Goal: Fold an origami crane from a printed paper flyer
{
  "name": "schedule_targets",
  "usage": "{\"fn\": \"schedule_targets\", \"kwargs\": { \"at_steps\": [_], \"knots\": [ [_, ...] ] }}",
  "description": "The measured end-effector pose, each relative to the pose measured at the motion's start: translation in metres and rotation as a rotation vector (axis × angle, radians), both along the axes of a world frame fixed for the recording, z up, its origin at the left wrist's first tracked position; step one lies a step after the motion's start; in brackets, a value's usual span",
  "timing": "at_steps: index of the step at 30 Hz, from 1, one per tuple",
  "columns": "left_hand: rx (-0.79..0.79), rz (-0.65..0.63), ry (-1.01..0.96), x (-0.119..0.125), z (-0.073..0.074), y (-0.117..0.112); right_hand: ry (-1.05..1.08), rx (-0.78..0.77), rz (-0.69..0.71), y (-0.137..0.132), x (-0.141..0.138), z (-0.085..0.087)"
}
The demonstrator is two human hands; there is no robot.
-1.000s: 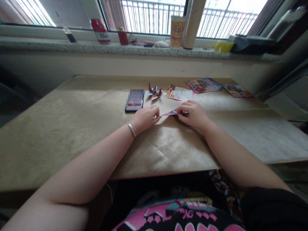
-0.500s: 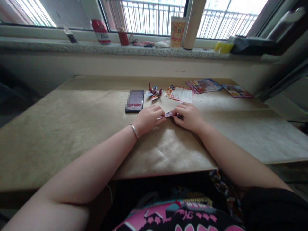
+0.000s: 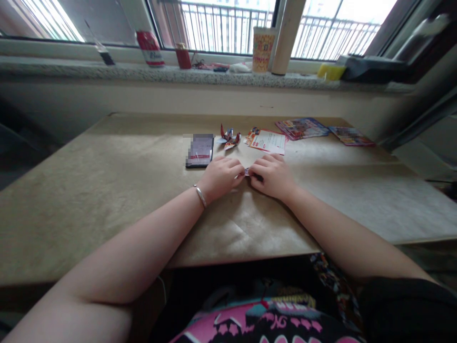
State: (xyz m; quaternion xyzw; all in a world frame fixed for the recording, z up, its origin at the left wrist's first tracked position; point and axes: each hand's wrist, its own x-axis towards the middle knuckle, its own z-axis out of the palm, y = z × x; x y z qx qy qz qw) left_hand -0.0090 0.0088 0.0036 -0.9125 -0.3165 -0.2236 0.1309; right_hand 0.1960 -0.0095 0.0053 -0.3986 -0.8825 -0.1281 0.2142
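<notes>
A small folded piece of coloured paper (image 3: 246,172) lies between my two hands on the brown paper-covered table (image 3: 107,190). My left hand (image 3: 221,177), with a silver bracelet at the wrist, pinches its left end with curled fingers. My right hand (image 3: 273,175) pinches the right end, fingers pressed together. Only a sliver of the paper shows between the fingertips. A finished folded paper figure (image 3: 229,136) stands just beyond my hands.
A phone (image 3: 200,150) lies left of the figure. A printed card (image 3: 268,141) and two colourful leaflets (image 3: 302,127) (image 3: 351,135) lie at the back right. The window sill (image 3: 71,69) holds a paper cup (image 3: 263,48), red containers and a yellow object.
My hands have drawn closer together over the paper. The visible strip of paper between them has shrunk from a long strip to a sliver.
</notes>
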Motion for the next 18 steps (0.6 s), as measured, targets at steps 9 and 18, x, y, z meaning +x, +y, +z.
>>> {"fn": "schedule_targets", "kwargs": {
  "at_steps": [9, 18],
  "knots": [
    [-0.009, 0.005, 0.025, 0.002, 0.0, -0.002, 0.032, -0.026, 0.04, 0.006, -0.001, -0.005],
    [-0.073, 0.057, 0.042, -0.003, 0.004, -0.004, -0.016, -0.054, 0.032, 0.009, 0.013, -0.001]
  ]
}}
